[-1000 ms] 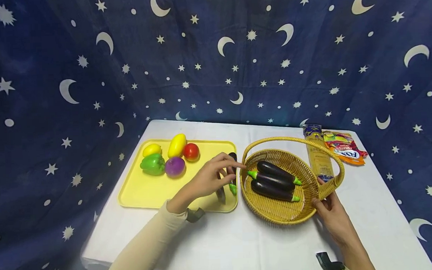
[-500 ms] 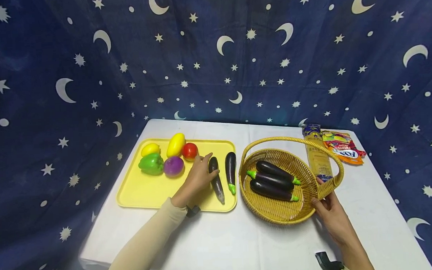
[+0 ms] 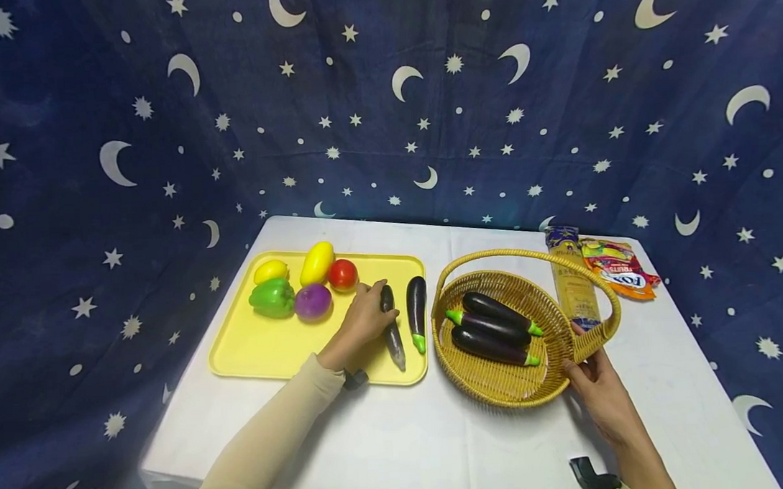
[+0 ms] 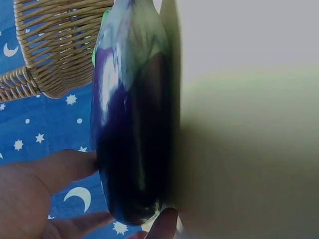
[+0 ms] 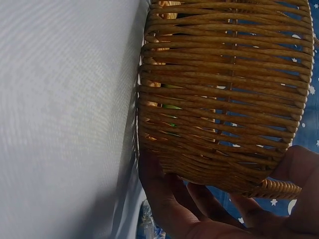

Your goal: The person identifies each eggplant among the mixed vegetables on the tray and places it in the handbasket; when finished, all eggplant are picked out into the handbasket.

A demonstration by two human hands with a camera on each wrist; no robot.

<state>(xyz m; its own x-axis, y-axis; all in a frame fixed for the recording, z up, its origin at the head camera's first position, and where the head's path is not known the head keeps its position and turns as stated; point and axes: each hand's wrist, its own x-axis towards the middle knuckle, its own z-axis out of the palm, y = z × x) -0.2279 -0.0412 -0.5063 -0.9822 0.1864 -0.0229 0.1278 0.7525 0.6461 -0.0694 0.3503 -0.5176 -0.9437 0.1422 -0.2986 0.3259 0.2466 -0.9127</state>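
Note:
My left hand point(image 3: 366, 315) pinches the upper end of a dark eggplant point(image 3: 393, 341) with a greyish, dull stem end, lying on the yellow tray point(image 3: 240, 354). In the left wrist view, the thumb point(image 4: 75, 167) lies along one side of this eggplant point(image 4: 132, 124) and fingertips meet its rounded end. Another eggplant point(image 3: 417, 308), green-stemmed, lies just to its right on the tray. My right hand point(image 3: 600, 392) grips the wicker basket point(image 3: 480, 382) by its right side, below the handle's foot. Three green-stemmed eggplants point(image 3: 494, 327) lie in the basket.
On the tray's left half are a lemon point(image 3: 271, 271), a longer yellow fruit point(image 3: 317, 263), a tomato point(image 3: 344, 275), a green bell pepper point(image 3: 272, 298) and a purple round vegetable point(image 3: 313, 302). A pasta packet point(image 3: 576, 288) and candy bag point(image 3: 619, 267) lie behind the basket.
My left hand has drawn back leftwards from beside the basket to the greyish-stemmed eggplant, then closed in on its upper end. The right hand keeps its hold on the basket.

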